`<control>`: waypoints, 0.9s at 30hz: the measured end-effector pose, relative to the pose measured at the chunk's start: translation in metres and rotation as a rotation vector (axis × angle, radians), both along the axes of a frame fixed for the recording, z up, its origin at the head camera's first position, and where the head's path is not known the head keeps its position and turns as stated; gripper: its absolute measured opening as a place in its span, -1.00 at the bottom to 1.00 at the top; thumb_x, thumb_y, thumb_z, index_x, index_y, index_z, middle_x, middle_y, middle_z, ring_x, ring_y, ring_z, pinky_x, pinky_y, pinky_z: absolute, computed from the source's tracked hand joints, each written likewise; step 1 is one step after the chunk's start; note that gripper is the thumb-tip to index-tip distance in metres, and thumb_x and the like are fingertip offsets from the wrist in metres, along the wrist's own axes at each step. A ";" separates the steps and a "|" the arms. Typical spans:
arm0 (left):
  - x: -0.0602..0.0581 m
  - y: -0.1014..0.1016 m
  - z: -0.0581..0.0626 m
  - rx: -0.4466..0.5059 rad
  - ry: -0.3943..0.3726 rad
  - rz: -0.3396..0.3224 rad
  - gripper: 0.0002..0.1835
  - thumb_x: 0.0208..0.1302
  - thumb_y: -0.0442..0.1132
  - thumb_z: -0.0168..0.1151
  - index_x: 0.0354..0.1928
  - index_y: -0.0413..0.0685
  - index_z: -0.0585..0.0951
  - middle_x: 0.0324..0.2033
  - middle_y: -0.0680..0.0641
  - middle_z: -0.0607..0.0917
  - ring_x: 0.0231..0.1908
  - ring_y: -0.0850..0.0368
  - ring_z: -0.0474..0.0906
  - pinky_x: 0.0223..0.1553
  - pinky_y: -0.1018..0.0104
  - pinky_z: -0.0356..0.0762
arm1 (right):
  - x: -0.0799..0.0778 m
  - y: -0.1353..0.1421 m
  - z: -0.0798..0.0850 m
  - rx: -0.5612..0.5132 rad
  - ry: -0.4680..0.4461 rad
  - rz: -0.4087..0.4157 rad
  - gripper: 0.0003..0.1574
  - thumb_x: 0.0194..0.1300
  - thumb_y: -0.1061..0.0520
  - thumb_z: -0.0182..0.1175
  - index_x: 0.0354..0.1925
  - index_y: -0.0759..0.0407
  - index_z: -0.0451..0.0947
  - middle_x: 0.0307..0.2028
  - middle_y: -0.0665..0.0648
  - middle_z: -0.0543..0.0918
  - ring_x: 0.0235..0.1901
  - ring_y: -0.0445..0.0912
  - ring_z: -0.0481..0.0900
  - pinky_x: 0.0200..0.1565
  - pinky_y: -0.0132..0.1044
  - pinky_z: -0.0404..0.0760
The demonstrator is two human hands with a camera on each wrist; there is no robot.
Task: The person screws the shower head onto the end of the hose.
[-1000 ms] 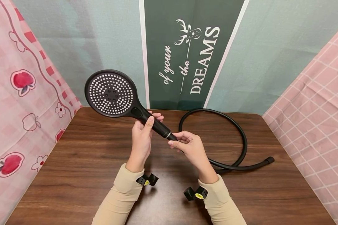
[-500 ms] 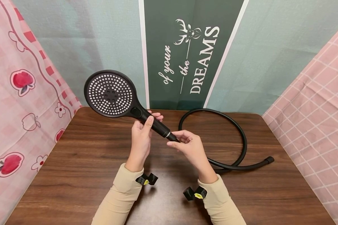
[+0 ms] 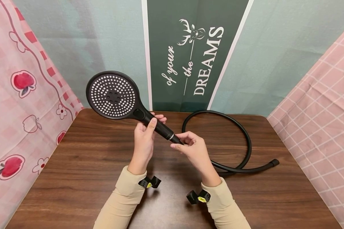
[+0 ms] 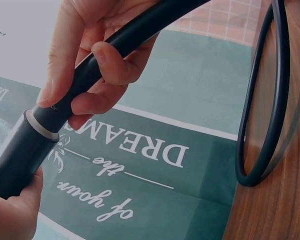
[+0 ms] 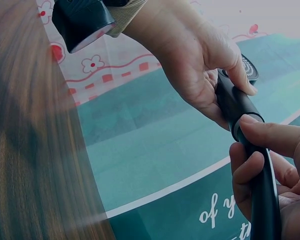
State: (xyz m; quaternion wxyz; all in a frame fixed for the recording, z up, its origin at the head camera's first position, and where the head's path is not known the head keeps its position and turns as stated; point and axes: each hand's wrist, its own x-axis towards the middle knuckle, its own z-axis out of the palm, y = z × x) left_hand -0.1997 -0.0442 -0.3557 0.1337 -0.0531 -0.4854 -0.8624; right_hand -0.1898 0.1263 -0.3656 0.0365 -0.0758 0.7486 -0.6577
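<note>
A black handheld shower head (image 3: 112,95) is held up above the table, its dotted spray face visible and its handle slanting down to the right. My left hand (image 3: 144,135) grips the handle, thumb on top. At the handle's lower end my right hand (image 3: 193,147) pinches the end of a black shower hose (image 3: 247,143). In the left wrist view, a pale ring (image 4: 41,126) shows where the hose end (image 4: 60,107) meets the handle (image 4: 20,160). Whether threads are engaged there is hidden. Right thumb and fingers wrap the hose end in the right wrist view.
The hose loops over the brown wooden table (image 3: 74,178), and its other end (image 3: 273,163) lies loose on the right. A printed cloth (image 3: 117,38) hangs behind the table. Pink cloths flank both sides. Small black cameras sit on both wrists.
The right thumb and fingers have shifted slightly around the hose end. My left hand and the shower head have stayed almost still.
</note>
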 end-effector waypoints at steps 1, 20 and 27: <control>0.000 0.000 0.000 -0.001 -0.003 0.001 -0.66 0.51 -0.32 0.01 0.19 -0.38 0.29 -0.16 -0.01 0.75 -0.09 0.22 0.74 0.20 0.29 0.60 | 0.000 0.000 0.000 0.001 0.001 -0.001 -0.59 0.05 0.32 0.48 -0.09 0.30 0.65 -0.24 0.24 0.74 -0.58 -0.22 0.50 -0.48 -0.40 0.59; -0.002 -0.001 -0.001 0.002 -0.004 -0.005 -0.68 0.51 -0.35 -0.02 0.18 -0.37 0.28 -0.18 0.02 0.75 -0.09 0.22 0.73 0.21 0.29 0.59 | -0.001 0.000 -0.001 0.003 0.012 0.005 -0.57 0.04 0.33 0.48 -0.07 0.30 0.62 -0.29 0.12 0.72 -0.52 -0.24 0.55 -0.47 -0.42 0.60; -0.001 0.000 -0.002 0.013 -0.004 -0.005 -0.77 0.51 -0.34 -0.01 0.12 -0.23 0.35 -0.17 -0.03 0.75 -0.10 0.21 0.74 0.21 0.27 0.60 | -0.001 -0.001 -0.001 0.011 -0.001 -0.017 -0.60 0.05 0.31 0.49 -0.10 0.32 0.64 -0.31 0.11 0.73 -0.57 -0.23 0.51 -0.48 -0.37 0.61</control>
